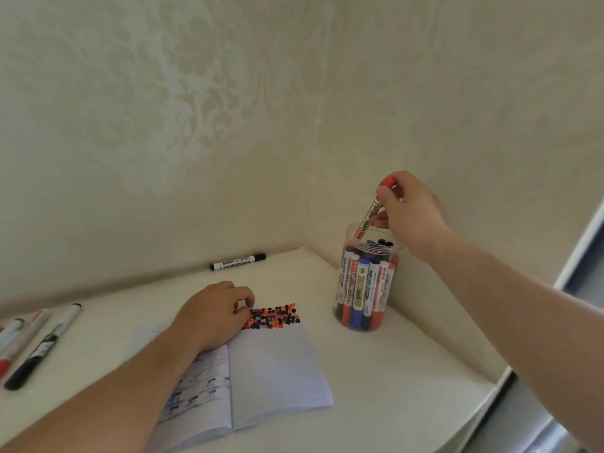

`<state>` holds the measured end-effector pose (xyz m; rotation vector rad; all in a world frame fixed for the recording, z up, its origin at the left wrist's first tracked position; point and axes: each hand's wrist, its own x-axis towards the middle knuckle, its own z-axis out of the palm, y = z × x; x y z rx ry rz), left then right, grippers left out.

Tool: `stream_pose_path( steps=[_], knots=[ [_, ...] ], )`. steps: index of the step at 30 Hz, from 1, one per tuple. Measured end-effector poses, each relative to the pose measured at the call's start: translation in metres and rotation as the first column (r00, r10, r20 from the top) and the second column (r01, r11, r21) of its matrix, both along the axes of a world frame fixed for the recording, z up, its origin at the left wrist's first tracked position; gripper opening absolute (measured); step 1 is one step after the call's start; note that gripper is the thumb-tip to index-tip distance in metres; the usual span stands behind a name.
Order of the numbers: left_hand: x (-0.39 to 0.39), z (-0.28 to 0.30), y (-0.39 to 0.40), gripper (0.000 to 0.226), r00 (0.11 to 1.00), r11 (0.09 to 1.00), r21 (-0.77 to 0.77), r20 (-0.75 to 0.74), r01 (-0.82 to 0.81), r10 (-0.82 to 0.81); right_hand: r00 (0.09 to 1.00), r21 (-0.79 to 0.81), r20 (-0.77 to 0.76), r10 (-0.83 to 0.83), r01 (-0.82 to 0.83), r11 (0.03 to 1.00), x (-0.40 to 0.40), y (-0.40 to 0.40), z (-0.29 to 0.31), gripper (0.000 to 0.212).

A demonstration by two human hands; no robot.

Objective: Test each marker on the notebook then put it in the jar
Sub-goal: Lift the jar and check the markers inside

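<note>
Above the clear plastic jar (364, 282) of markers, the right hand (410, 210) grips a red-capped white marker (372, 212), while the left hand (214, 313), loosely curled and empty, presses the open lined notebook (268, 371) beside it.

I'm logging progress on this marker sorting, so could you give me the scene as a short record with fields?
right hand: right hand lowers a red-capped marker into the jar's mouth, cap up
left hand: left hand rests on the open notebook, pinning it flat
notebook marks: block of red, black and blue test dots at the top of the right page
jar: clear jar in the corner, upright, nearly full of markers
waiting: black marker by the wall; several markers at the table's left edge
</note>
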<state>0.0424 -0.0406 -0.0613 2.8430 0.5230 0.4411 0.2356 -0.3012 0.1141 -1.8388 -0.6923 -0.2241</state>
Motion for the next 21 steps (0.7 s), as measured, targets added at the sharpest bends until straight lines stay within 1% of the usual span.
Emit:
stream_pose_path(
  steps=[5,8,11,13,16,17,18,19,21],
  knots=[
    [0.000,0.002,-0.001,0.014,1.000,1.000,0.011,-0.010,-0.008,0.008,0.998,-0.014,-0.065,0.013,-0.014,1.000,0.004,0.001,0.000,0.009],
    [0.000,0.003,-0.002,0.014,1.000,1.000,0.000,-0.014,-0.007,0.007,0.997,-0.030,-0.073,0.011,-0.013,0.999,0.004,0.000,-0.001,0.011],
    [-0.001,0.004,-0.002,0.012,1.000,1.000,0.007,-0.009,-0.004,0.004,0.994,-0.004,-0.110,-0.017,0.016,1.000,0.005,0.001,-0.002,0.015],
    [-0.001,0.004,-0.002,0.012,1.000,1.000,0.011,-0.013,-0.011,0.011,0.993,-0.029,-0.116,-0.030,0.026,0.999,0.006,0.002,-0.001,0.017],
    [-0.001,0.003,-0.003,0.016,0.999,1.000,0.024,-0.035,-0.008,0.009,0.994,-0.099,-0.108,0.020,-0.031,0.995,0.003,0.002,0.005,0.014],
    [-0.002,0.004,-0.005,0.018,0.998,0.999,0.046,-0.062,-0.002,0.005,0.995,-0.115,-0.098,0.034,-0.045,0.992,0.001,0.002,0.006,0.014],
    [-0.004,0.007,-0.007,0.019,0.993,0.995,0.103,-0.114,0.005,0.007,0.996,-0.124,-0.078,0.041,-0.050,0.991,-0.001,0.001,0.006,0.014],
    [-0.003,0.012,-0.009,0.020,0.983,0.980,0.197,-0.184,0.011,0.027,0.998,-0.127,-0.047,0.042,-0.048,0.991,-0.005,0.000,0.005,0.015],
    [0.007,0.028,-0.016,0.025,0.941,0.914,0.406,-0.319,0.025,0.116,0.998,-0.128,0.035,0.043,-0.038,0.991,-0.010,-0.003,-0.001,0.016]
  ],
)
